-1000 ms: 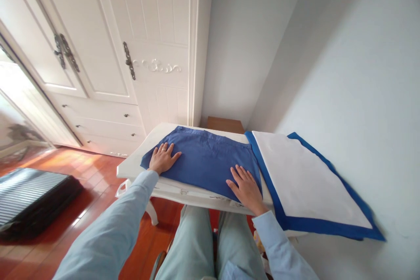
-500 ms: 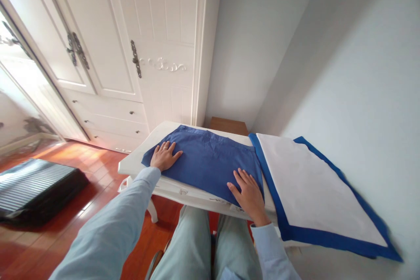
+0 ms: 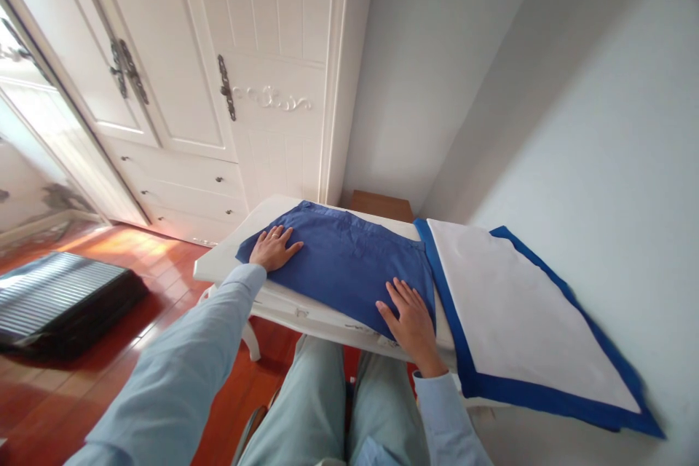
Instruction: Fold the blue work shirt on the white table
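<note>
– Wardrobe doors (image 3: 273, 36) are showing a little farther right in our view than a second ago, so we are turning our head slightly, while we are keeping both hands in place on the dark blue cloth (image 3: 338, 255).

– Where are we seeing that cloth?

– It is spreading across the middle of the white surface (image 3: 240, 233), its banded edge lying away from us and its near edge reaching the front.

– And how are we keeping our grip?

– Wide on both sides, holding nothing: our left hand (image 3: 273, 248) is lying palm down near the cloth's left end, fingers spreading, and our right hand (image 3: 409, 320) is resting likewise near its right end.

– What are we noticing to the right?

– A white cloth (image 3: 524, 306) is lying on a brighter blue cloth (image 3: 546, 401), both extending toward the grey wall (image 3: 573, 124). What is supporting them is mostly hiding from us.

– And around the room?

– Sunlight is falling on the glossy reddish floor (image 3: 169, 269), a dark ribbed case (image 3: 60, 298) is lying well apart at the left, and a brown wooden top (image 3: 382, 205) is peeking out behind the surface. Our legs (image 3: 311, 393), in pale trousers, are standing just before it.
</note>
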Demonstrator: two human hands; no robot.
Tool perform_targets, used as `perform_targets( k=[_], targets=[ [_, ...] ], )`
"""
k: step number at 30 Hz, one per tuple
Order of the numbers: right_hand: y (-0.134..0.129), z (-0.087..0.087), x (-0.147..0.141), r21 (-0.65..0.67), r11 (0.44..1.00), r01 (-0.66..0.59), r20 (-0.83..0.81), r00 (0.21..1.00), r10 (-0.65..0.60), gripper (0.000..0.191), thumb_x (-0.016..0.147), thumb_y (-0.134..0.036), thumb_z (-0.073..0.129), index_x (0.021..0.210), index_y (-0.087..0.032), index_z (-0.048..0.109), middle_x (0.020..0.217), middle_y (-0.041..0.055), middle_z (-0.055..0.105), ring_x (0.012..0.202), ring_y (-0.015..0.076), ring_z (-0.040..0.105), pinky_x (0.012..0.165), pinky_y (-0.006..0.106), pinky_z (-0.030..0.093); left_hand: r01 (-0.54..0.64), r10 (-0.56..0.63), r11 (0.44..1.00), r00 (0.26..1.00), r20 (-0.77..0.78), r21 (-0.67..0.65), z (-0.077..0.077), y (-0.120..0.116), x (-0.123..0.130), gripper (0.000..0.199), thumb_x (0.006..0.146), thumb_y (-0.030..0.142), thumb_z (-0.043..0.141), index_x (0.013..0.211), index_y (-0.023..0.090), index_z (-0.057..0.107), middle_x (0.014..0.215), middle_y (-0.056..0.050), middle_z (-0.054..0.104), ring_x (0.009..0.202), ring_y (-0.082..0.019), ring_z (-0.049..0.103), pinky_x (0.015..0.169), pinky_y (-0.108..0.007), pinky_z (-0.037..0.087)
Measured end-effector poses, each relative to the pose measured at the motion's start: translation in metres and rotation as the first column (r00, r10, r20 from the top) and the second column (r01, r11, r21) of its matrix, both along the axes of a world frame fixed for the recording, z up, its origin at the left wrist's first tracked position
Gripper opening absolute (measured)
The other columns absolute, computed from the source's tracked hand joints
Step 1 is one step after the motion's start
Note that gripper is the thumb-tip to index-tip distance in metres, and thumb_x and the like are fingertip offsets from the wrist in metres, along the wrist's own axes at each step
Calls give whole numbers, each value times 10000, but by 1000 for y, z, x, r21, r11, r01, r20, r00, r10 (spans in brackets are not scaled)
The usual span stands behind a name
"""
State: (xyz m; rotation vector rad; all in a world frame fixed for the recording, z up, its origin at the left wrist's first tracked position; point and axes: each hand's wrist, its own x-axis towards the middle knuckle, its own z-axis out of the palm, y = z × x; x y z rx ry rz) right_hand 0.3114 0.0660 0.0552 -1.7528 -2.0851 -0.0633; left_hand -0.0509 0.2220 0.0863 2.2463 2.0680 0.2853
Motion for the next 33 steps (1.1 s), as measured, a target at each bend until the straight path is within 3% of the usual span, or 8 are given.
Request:
perform_targets(
  k=[25,30,33],
  targets=[
    [-6,3,-21,56,997,53,9,999,-54,561,1043,-487,420,1435,-135,612,1524,166,557,1436,319,498,1206,507,368,30,-31,999,999,-15,-12,-2,21,-10,798,977,690,355,1602,195,382,1684,-128,334,1563,-296,288,1280,-475,204],
    [-10,3,-24,60,997,48,1,999,-48,551,1045,-470,424,1427,-123,617,1525,167,557,1437,318,494,1213,504,355,43,-43,999,999,-9,15,1,22,-11,770,976,649,379,1566,159,443,1650,-135,400,1543,-288,337,1270,-451,244],
    [-13,4,-28,52,997,55,-31,998,-53,526,1043,-450,435,1423,-137,622,1530,162,552,1446,313,483,1220,511,340,36,-37,997,999,20,72,5,20,-11,677,989,563,357,1476,134,552,1555,-138,538,1469,-268,460,1225,-387,333]
  ],
)
